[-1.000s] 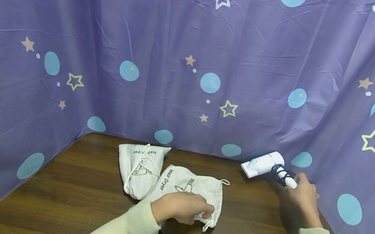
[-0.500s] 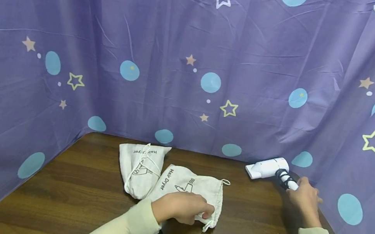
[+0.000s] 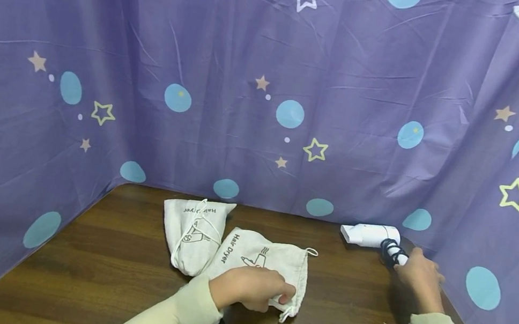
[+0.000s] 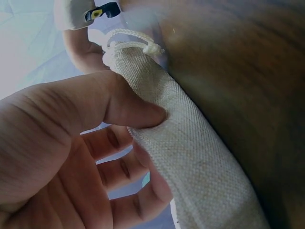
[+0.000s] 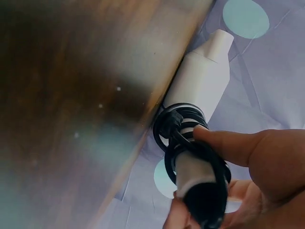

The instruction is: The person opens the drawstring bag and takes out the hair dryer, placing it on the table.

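My right hand (image 3: 420, 276) grips a white hair dryer (image 3: 372, 235) by its handle, at the back right of the table. Black cord (image 5: 183, 129) is wound around that handle, and the nozzle points left in the head view. At the middle, a pale cloth drawstring bag (image 3: 277, 256), printed "Hair Dryer", lies with its corded mouth toward the right. My left hand (image 3: 253, 288) pinches this bag near its mouth; in the left wrist view the thumb (image 4: 143, 114) presses on the cloth (image 4: 200, 157) while the other fingers are curled behind it.
A second drawstring bag (image 3: 196, 262) with its cord lying across it sits left of the first, their edges meeting. Both are on the brown wooden table (image 3: 97, 255). Purple curtains (image 3: 236, 154) with stars and dots stand behind the table and along both sides.
The hair dryer has turned in my right hand's grip, its barrel going from slanted to nearly level and shifting slightly right and down. My left hand and both bags have stayed put.
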`<state>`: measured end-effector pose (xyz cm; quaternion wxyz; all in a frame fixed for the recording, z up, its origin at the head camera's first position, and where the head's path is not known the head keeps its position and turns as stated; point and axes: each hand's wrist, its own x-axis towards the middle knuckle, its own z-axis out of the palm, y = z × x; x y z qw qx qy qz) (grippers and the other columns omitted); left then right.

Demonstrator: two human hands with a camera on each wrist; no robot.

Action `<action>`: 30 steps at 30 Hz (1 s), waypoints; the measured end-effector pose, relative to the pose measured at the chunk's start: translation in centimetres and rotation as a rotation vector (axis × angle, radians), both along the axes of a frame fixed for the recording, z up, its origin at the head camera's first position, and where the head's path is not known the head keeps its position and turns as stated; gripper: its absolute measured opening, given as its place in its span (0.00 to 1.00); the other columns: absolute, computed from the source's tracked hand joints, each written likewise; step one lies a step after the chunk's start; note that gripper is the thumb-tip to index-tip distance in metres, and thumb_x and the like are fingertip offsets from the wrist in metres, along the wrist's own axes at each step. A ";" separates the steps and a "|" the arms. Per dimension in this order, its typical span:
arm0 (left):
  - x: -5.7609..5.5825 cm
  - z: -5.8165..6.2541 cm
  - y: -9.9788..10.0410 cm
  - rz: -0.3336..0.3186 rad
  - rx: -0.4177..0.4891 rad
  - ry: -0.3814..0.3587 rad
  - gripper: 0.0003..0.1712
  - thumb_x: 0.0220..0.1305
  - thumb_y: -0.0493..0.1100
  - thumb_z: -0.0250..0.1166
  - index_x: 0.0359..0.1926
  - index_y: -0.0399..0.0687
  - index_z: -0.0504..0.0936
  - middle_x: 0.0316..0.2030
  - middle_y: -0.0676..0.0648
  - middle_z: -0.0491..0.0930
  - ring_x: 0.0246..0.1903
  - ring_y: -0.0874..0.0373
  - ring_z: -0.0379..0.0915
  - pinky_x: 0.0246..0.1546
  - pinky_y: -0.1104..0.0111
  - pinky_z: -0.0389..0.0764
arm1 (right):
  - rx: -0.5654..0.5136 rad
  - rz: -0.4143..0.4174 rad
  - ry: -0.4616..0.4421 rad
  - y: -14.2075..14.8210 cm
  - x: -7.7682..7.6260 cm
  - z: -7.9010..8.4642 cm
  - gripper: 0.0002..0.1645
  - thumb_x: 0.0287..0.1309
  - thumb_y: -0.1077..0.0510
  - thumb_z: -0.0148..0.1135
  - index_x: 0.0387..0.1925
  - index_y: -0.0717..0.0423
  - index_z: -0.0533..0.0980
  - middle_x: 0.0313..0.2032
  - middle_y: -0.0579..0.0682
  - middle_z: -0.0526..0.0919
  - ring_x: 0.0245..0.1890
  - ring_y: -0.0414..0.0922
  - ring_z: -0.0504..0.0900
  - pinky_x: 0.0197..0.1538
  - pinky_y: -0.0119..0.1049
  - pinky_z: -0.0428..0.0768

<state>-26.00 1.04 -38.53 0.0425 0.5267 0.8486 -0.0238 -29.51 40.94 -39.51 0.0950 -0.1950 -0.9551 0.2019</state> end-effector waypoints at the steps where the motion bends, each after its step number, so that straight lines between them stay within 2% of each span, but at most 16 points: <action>1: 0.0 0.0 0.0 0.003 0.001 -0.001 0.24 0.50 0.28 0.72 0.39 0.58 0.75 0.26 0.59 0.68 0.25 0.64 0.64 0.23 0.75 0.66 | 0.012 0.010 -0.014 0.0 0.0 0.0 0.37 0.60 0.57 0.67 0.55 0.81 0.60 0.43 0.85 0.69 0.45 0.81 0.69 0.46 0.68 0.70; 6: 0.2 -0.1 -0.1 0.004 0.001 0.006 0.24 0.49 0.28 0.73 0.39 0.58 0.75 0.26 0.59 0.68 0.25 0.64 0.65 0.24 0.76 0.66 | 0.075 0.057 -0.059 -0.1 0.1 0.1 0.39 0.57 0.57 0.69 0.53 0.84 0.60 0.42 0.83 0.73 0.47 0.79 0.74 0.48 0.68 0.71; 10: 0.3 -0.1 -0.1 -0.002 0.000 0.011 0.24 0.48 0.28 0.73 0.39 0.58 0.76 0.26 0.59 0.68 0.25 0.65 0.65 0.24 0.76 0.66 | 0.079 0.072 -0.072 0.1 0.1 -0.1 0.39 0.57 0.57 0.69 0.51 0.86 0.59 0.41 0.83 0.72 0.47 0.79 0.74 0.48 0.68 0.72; 20: 0.2 -0.1 -0.1 -0.001 -0.004 0.000 0.24 0.49 0.28 0.73 0.40 0.58 0.75 0.26 0.59 0.68 0.25 0.65 0.64 0.24 0.76 0.66 | 0.029 0.083 -0.147 -0.5 0.1 -0.3 0.53 0.53 0.55 0.73 0.56 0.86 0.47 0.45 0.90 0.59 0.47 0.88 0.62 0.51 0.75 0.69; 26: 0.0 -0.1 -0.1 -0.016 -0.001 -0.004 0.24 0.50 0.28 0.73 0.40 0.58 0.75 0.27 0.59 0.68 0.26 0.65 0.65 0.25 0.76 0.66 | 0.013 0.044 -0.139 -0.5 0.1 -0.3 0.54 0.54 0.54 0.72 0.59 0.85 0.47 0.49 0.89 0.57 0.49 0.87 0.60 0.50 0.76 0.70; 30: -0.2 -0.1 0.0 -0.032 0.002 0.008 0.24 0.50 0.29 0.73 0.41 0.57 0.76 0.28 0.59 0.69 0.27 0.65 0.66 0.25 0.77 0.66 | 0.052 0.029 -0.100 -0.5 0.0 0.0 0.48 0.56 0.53 0.69 0.58 0.83 0.52 0.48 0.88 0.59 0.49 0.85 0.62 0.47 0.74 0.71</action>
